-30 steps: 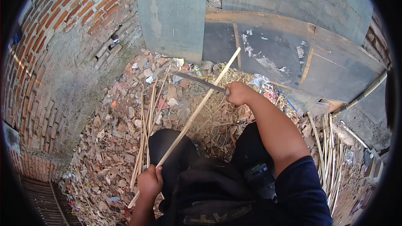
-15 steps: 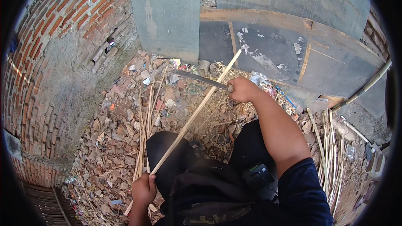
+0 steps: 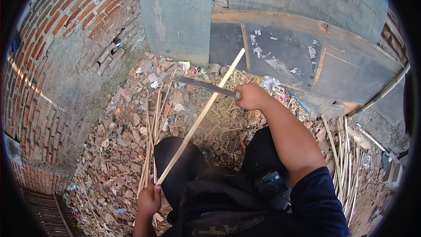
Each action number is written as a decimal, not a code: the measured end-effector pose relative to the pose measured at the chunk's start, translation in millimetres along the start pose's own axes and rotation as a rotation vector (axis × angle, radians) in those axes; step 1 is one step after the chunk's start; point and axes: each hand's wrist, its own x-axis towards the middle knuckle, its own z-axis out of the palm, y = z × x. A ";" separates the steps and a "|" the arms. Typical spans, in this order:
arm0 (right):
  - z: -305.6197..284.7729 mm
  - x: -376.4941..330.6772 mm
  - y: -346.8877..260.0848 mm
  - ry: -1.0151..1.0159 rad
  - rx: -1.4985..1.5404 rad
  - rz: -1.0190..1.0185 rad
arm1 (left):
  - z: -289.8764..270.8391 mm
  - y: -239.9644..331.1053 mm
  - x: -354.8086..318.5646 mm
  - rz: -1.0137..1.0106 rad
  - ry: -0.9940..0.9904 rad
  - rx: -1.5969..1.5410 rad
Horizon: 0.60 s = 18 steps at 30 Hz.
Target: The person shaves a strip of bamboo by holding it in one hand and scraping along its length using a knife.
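Observation:
A long pale wooden strip (image 3: 199, 118), perhaps bamboo, slants from lower left to upper right across my left thigh. Its lower end is gripped by my left hand (image 3: 149, 199), thumb pressed on it. My right hand (image 3: 250, 96) is wrapped round the handle of a machete (image 3: 201, 84). The long grey blade points left and crosses the strip near its upper end, seemingly against it; exact contact is hard to make out. Curly pale shavings (image 3: 239, 79) lie on the ground beyond the blade.
Rubble and litter (image 3: 114, 149) cover the ground. A bundle of strips (image 3: 151, 127) lies by my left knee, with more strips (image 3: 346, 162) at the right. A brick wall (image 3: 52, 83) rises at left; grey-blue panels (image 3: 175, 22) and a dark board (image 3: 280, 57) stand ahead.
The strip's upper end has shifted slightly left and up. My right hand with the machete has moved a little left, and my left hand slightly left and down.

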 end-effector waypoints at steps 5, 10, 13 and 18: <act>7.4 1.8 -10.2 -0.048 -0.034 -0.158 | 6.6 -0.4 -2.3 -0.020 0.105 0.008; 5.8 18.5 55.5 0.107 0.178 0.182 | 18.2 -10.3 5.9 0.115 0.188 0.252; 4.6 9.4 36.0 0.138 0.151 0.077 | 18.1 -8.3 4.8 0.116 0.199 0.247; -14.4 -14.2 -26.0 -0.104 -0.049 -0.233 | 14.9 -12.9 5.8 0.121 0.132 0.143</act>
